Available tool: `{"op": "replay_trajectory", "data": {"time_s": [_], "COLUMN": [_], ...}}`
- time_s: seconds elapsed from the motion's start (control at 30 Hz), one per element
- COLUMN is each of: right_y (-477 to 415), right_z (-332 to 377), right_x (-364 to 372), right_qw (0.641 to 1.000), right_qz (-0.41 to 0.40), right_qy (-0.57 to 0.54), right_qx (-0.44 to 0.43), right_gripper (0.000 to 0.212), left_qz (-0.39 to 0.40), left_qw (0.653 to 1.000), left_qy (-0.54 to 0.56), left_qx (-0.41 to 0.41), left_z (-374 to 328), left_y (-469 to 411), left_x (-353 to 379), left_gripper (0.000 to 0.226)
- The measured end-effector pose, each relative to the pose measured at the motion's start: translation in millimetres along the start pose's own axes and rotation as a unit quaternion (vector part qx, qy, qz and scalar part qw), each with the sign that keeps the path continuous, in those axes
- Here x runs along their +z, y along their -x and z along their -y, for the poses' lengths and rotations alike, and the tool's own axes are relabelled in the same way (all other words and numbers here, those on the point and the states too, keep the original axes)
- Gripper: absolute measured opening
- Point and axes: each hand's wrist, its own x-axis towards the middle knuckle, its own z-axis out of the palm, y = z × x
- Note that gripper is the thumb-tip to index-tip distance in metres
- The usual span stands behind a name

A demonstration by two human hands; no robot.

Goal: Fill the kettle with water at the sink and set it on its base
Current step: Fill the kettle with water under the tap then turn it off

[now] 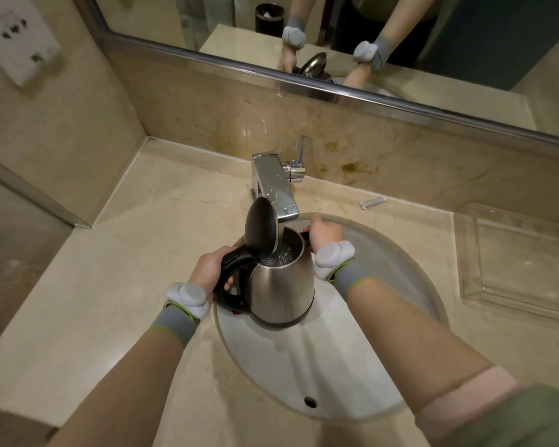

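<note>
A stainless steel kettle (283,285) with a black handle hangs over the white sink basin (352,366), under the chrome tap spout (275,188). Its black lid (261,232) stands open and upright. Water shows inside, its surface rippling below the spout. My left hand (212,269) is wrapped around the black handle on the kettle's left. My right hand (325,233) rests on the far right rim of the kettle near its spout. The kettle's base is not in view.
The tap lever (300,153) stands raised behind the spout. A clear plastic tray (517,262) lies on the marble counter at right, with a small wrapper (373,202) near the wall. A mirror runs along the back wall; a wall socket plate (20,37) sits at upper left.
</note>
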Motion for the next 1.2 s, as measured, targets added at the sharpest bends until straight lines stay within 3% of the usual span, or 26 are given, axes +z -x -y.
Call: {"op": "replay_trajectory", "data": {"time_s": [0.4,0.6,0.8,1.2], "right_y": [-3.0,-5.6,-4.3,8.6], "right_z": [6.1,29.1,74.5,115.3], "right_x": [-2.9,-6.7,-13.3,-11.0], "right_qw": [0.997,0.997,0.995,0.987], "right_qz": [0.007,0.003,-0.013,0.039], "right_qy": [0.075,0.058,0.005,-0.018], "right_qx": [-0.026,-0.043,-0.096,-0.155], "right_gripper": [0.048,0.039,0.044,0.034], "left_qz": [0.003,0.006,0.012,0.018], "left_qw": [1.0,1.0,1.0,1.0], "left_qy": [-0.002,0.001,0.003,0.006], "left_qx": [0.009,0.007,-0.008,0.005], "left_z": [0.1,-0.3,0.5,-0.5], "left_y": [0.0,1.0,1.2,3.3], "left_x": [0.4,0.4,0.6,1.1], "left_gripper": [0.028,0.029,0.035,0.039]}}
